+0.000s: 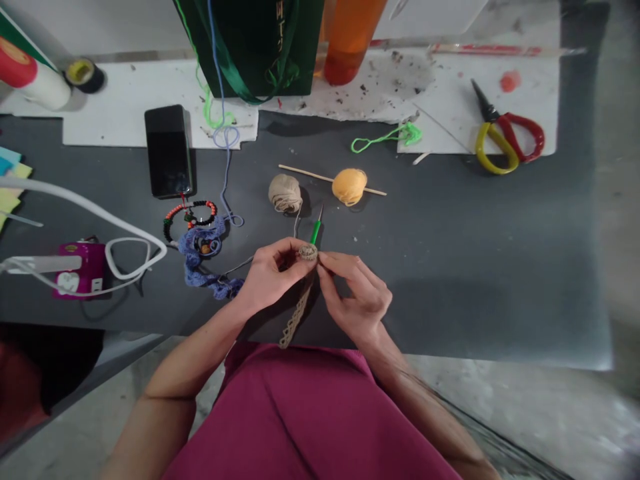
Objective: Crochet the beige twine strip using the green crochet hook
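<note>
My left hand (275, 270) pinches a small coiled piece of beige crochet (309, 253), its fingers and thumb closed on the left side. From the coil a lacy beige crochet strip (295, 317) hangs down toward the table's front edge. Thumb and forefinger of my right hand (356, 290) close on the coil's right edge. Just beyond the coil lies a green-handled crochet hook (316, 230), its metal tip pointing away from me. A beige yarn ball (285, 193) sits farther back, with a strand running toward my left hand.
A yellow yarn ball (349, 187) rests on a thin wooden stick (305, 172). Blue crochet (203, 257), a beaded bracelet (173, 217), a phone (169, 152) and a purple charger (83, 270) with white cable are at left. Scissors (505, 137) lie far right; a green bag (260, 50) stands behind.
</note>
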A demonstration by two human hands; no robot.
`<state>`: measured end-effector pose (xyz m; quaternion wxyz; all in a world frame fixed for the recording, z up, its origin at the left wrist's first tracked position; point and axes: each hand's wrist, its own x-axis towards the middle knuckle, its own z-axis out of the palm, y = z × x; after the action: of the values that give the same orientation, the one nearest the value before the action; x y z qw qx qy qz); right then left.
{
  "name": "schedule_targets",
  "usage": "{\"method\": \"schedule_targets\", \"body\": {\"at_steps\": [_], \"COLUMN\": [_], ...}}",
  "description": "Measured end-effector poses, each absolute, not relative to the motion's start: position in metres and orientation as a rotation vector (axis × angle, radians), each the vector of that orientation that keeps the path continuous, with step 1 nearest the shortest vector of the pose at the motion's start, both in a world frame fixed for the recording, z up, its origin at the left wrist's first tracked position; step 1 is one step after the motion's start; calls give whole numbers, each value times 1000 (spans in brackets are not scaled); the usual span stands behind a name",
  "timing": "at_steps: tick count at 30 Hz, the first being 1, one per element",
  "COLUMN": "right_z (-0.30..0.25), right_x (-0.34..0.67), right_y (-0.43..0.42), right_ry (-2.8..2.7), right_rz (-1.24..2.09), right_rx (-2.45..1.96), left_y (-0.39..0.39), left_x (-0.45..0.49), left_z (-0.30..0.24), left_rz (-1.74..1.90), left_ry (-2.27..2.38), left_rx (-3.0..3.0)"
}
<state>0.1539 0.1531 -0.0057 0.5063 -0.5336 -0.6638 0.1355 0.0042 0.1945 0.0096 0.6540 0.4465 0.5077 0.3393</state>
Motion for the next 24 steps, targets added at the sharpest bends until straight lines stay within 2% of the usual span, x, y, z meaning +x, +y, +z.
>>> {"method": "schedule_targets", "body": {"at_steps": [7,24], "right_z": [0,-8], "right_x": [160,167], "right_y": [154,160], "right_ry": [-1215,-1091], "right_rz": [973,1219], "right_rx": [-1431,-1383], "left_y": [193,195], "left_x": [4,3], "left_z": [11,10], "left_rz": [725,673], "left_ry": [1225,1223], "left_rx": [1111,1108]}}
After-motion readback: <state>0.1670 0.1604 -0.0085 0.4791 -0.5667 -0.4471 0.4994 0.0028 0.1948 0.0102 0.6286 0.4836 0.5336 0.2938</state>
